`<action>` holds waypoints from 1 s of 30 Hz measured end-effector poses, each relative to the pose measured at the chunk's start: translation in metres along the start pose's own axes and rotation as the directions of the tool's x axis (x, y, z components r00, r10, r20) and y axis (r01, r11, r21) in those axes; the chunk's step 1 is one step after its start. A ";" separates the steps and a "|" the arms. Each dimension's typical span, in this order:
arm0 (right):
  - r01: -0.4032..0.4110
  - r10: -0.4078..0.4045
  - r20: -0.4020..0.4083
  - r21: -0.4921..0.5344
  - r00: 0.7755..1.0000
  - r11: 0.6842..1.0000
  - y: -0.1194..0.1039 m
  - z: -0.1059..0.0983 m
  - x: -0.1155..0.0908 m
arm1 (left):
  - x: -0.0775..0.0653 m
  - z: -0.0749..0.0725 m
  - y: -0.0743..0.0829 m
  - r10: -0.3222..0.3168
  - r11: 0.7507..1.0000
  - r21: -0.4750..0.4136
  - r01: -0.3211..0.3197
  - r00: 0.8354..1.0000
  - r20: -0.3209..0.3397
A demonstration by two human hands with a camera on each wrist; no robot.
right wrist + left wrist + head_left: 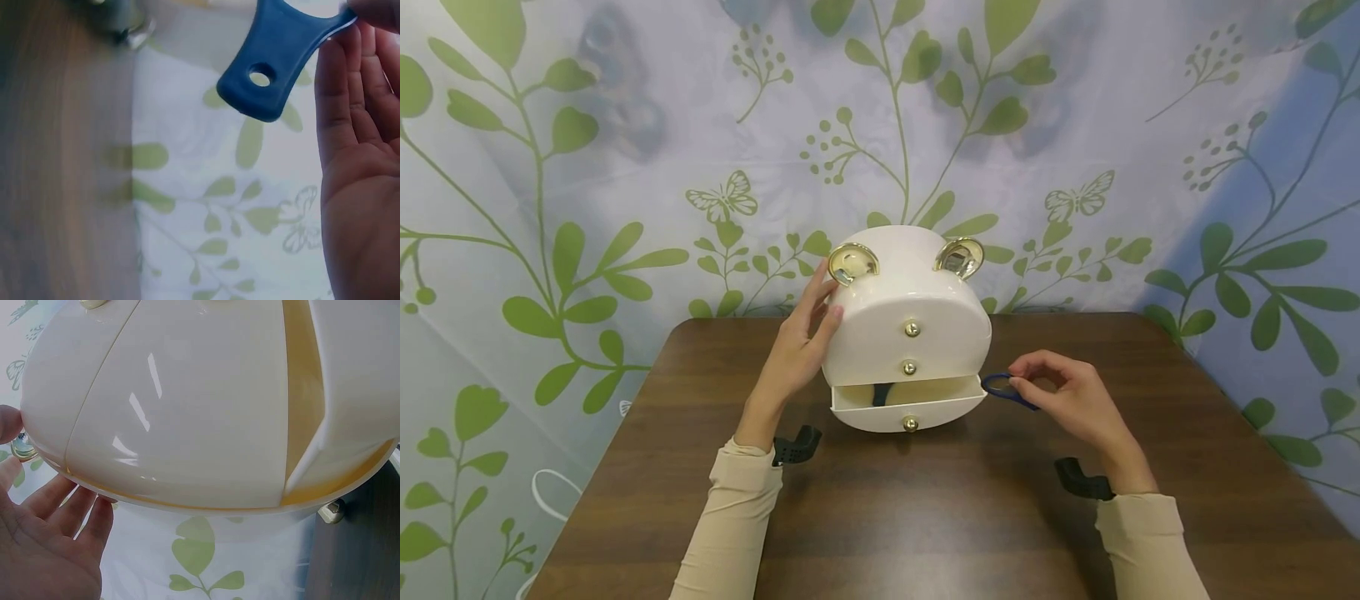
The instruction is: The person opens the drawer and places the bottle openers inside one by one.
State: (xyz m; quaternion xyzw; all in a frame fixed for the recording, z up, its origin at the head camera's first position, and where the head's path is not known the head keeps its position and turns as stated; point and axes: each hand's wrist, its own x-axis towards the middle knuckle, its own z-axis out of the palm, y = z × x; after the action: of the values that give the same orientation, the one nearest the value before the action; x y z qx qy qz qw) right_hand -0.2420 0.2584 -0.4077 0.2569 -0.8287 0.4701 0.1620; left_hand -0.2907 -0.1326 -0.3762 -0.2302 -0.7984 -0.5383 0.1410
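A white bear-shaped drawer box [910, 333] with gold ears and round knobs stands on the table. Its bottom drawer [917, 418] is pulled out, and a dark, handle-like thing [881, 395] shows inside. My left hand [797, 346] rests against the box's left side by the ear, fingers fairly straight and thumb toward the front. To the right of the drawer, my right hand [1067, 392] pinches a blue ring-headed thing [1026, 403] between thumb and fingers. In the right wrist view its short blue handle [242, 94] has a hole near the end. I cannot tell its exact kind.
The brown wooden table [880, 517] runs under the box and both forearms. A patterned cloth backdrop [647, 167] hangs behind. Black wrist cameras [797, 446] project inward from both wrists. A white cord [550, 492] loops beyond the table's left edge.
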 end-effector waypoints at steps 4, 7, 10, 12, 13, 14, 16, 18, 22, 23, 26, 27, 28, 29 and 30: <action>0.049 -0.050 0.005 0.050 0.999 0.998 -0.007 0.008 0.005 | 0.000 0.000 0.000 -0.002 1.000 -0.001 0.002 1.000 0.000; 0.078 -0.079 0.006 0.069 0.997 0.995 -0.009 0.015 0.008 | 0.000 -0.001 0.000 -0.002 1.000 -0.004 0.002 1.000 0.002; 0.112 -0.113 0.003 0.077 0.994 0.991 -0.009 0.023 0.010 | 0.000 -0.001 -0.001 -0.002 1.000 -0.005 0.002 1.000 0.006; 0.139 -0.139 -0.005 0.063 0.990 0.988 -0.010 0.028 0.012 | 0.000 -0.001 -0.001 0.002 1.000 -0.005 -0.002 1.000 0.006; 0.160 -0.159 -0.009 0.049 0.987 0.986 -0.010 0.031 0.013 | 0.000 -0.001 0.000 0.002 1.000 -0.005 -0.002 1.000 0.006; 0.181 -0.180 -0.012 0.035 0.984 0.983 -0.011 0.034 0.014 | 0.000 -0.001 0.000 0.002 1.000 -0.003 -0.002 1.000 0.004; 0.213 -0.212 -0.014 0.007 0.977 0.977 -0.012 0.039 0.017 | -0.001 -0.001 0.000 0.005 1.000 -0.002 -0.005 1.000 0.000; 0.244 -0.244 -0.010 -0.017 0.970 0.970 -0.013 0.044 0.019 | -0.001 -0.001 0.000 0.007 1.000 -0.005 -0.007 1.000 -0.002; 0.279 -0.279 0.015 -0.041 0.960 0.959 -0.014 0.052 0.022 | -0.001 -0.001 0.000 0.013 1.000 -0.010 -0.013 1.000 -0.004; 0.284 -0.284 0.021 -0.048 0.959 0.958 -0.014 0.054 0.022 | -0.001 -0.001 0.000 0.015 1.000 -0.010 -0.015 1.000 -0.004; 0.298 -0.295 0.042 -0.081 0.955 0.951 -0.015 0.059 0.024 | 0.000 -0.001 0.000 0.017 1.000 -0.010 -0.018 1.000 -0.002; 0.305 -0.302 0.047 -0.091 0.952 0.948 -0.015 0.061 0.024 | 0.000 -0.001 0.000 0.018 1.000 -0.010 -0.018 1.000 -0.001; 0.313 -0.309 0.052 -0.101 0.950 0.945 -0.016 0.062 0.025 | 0.000 -0.001 0.000 0.018 1.000 -0.010 -0.018 1.000 -0.001; 0.318 -0.314 0.055 -0.106 0.948 0.942 -0.016 0.064 0.025 | 0.000 -0.001 0.000 0.019 1.000 -0.010 -0.019 1.000 0.000; 0.326 -0.322 0.057 -0.110 0.945 0.939 -0.017 0.066 0.025 | 0.000 -0.001 0.000 0.020 1.000 -0.010 -0.020 1.000 0.000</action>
State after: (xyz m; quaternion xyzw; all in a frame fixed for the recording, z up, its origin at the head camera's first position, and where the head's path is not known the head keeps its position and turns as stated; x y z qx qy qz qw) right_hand -0.2548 0.1871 -0.4163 0.3887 -0.8044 0.3821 0.2363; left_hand -0.2911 -0.1334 -0.3762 -0.2387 -0.7933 -0.5410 0.1451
